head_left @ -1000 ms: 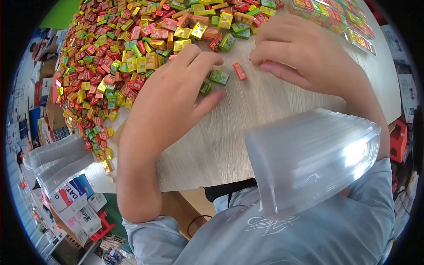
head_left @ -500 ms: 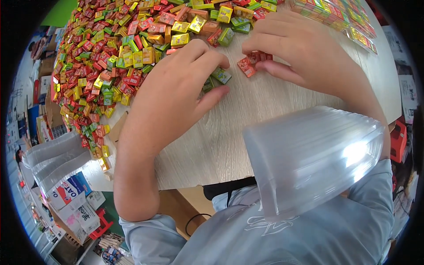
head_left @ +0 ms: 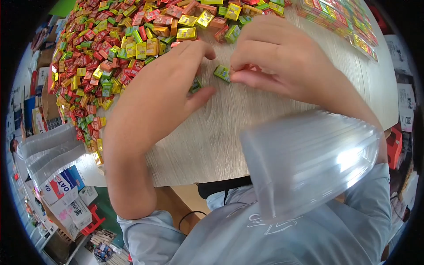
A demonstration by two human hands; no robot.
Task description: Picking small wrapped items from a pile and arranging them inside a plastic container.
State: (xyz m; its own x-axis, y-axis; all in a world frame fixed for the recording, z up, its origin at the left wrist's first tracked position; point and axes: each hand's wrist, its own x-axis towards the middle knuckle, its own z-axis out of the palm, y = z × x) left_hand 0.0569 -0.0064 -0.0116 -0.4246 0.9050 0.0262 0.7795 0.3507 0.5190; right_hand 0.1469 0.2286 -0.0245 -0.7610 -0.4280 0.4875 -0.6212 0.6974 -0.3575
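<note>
A large heap of small candy-sized boxes [head_left: 132, 48] in red, yellow, green and orange covers the table's far left. At its near edge, my left hand [head_left: 170, 81] is curled palm down, thumb and index fingertips apart. Within its grasp a small green box [head_left: 195, 85] shows in part; the other fingers are hidden. My right hand [head_left: 282, 59] is closed in a pinch around small red boxes, of which only a red sliver shows. A second green box [head_left: 222, 73] touches its fingertips, in the gap between my hands.
A clear ribbed plastic container [head_left: 309, 163] lies tilted in front of my chest, by my right forearm. Clear packs of small boxes [head_left: 340, 26] stand at the table's far right. Stacked clear plastic containers [head_left: 53, 150] and cartons [head_left: 66, 190] are off the table's left side.
A green box that was at my left fingers is now at my right fingertips. My right hand has moved left and closed more over the red boxes; my left hand has shifted slightly left.
</note>
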